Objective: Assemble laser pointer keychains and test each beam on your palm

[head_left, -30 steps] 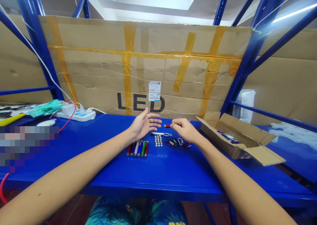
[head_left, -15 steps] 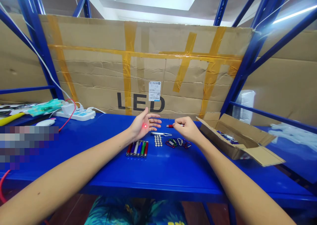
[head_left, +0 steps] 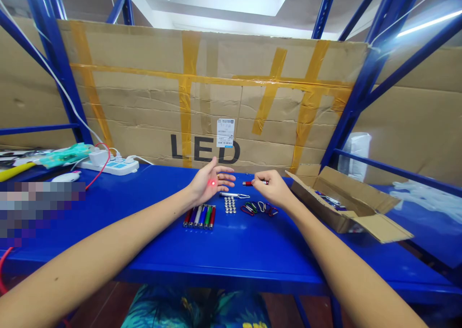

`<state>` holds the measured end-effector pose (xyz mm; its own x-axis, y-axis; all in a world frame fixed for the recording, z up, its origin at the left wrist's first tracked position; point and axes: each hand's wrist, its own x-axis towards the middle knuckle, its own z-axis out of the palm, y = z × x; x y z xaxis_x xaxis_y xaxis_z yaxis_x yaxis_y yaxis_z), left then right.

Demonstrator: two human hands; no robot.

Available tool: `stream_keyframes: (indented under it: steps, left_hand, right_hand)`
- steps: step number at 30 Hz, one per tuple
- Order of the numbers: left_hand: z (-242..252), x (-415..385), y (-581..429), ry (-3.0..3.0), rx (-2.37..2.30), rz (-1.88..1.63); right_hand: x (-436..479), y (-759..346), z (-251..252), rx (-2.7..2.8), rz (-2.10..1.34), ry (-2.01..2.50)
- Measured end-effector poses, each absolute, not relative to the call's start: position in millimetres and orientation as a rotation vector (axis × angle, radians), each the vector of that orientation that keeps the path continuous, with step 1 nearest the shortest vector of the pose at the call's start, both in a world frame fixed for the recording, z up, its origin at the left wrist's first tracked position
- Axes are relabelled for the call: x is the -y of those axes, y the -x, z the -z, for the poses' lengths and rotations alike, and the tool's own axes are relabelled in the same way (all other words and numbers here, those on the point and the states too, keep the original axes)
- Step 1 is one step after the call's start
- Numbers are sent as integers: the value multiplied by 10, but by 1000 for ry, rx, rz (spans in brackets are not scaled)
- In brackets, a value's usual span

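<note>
Near the back edge of the desk (head_left: pixel 231 255), a red penlight (head_left: pixel 247 183) is being gripped by the right hand (head_left: pixel 269 185), apparently so its dot (head_left: pixel 213 183) is being caught on the empty, outspread left hand (head_left: pixel 205 180).

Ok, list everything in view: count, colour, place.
Table: one, blue, foreground
Laser pointer: one, red, held at centre
Pen-shaped tubes: six, red, blue, silver, green, near centre
Button cells: over a dozen, silver, right of tubes
Clip-ended tube: one, silver, behind cells
Carabiners: several, mixed colours, right of cells
Open carton: one, brown, right
Wrapped pack: one, whitish, behind carton
LED-marked cardboard: one, brown, behind table
Power strip: one, white, back left
Cables: several, white and red, left
Rack posts: several, blue, both sides
Left hand: one, bare, centre, open, red spot on it
Right hand: one, bare, grip closed on pointer
</note>
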<state>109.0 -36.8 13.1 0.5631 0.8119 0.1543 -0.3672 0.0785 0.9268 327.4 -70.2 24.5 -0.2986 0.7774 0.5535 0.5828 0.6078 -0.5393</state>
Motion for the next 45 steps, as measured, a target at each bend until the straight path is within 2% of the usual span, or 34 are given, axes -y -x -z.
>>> stream_keyframes:
  steps: [9,13,19,29,34,45]
  left_hand:
    - [-132,379,-1102,-1219,-475,-944]
    - [-122,417,-1150,-1406,-586,-950]
    - [-93,478,-1241,-1670,-716,-912]
    - [-22,315,-1212,-1608,-806,-1100]
    - [-50,328,-1173,-1693,-784,-1087]
    - [33,150,-1066,-2236,-1134,-1086]
  right_hand:
    - [679,-3281,-237,2036,-287,1065]
    - [656,-3245,-202,2042,-287,1055]
    - [589,-3165,-101,2124,-420,1070]
    - [463,-3268,-49,1988,-690,910]
    - [412,-3271,-19,1942,-663,988]
    - [274,-3338,93,1993,-563,1103]
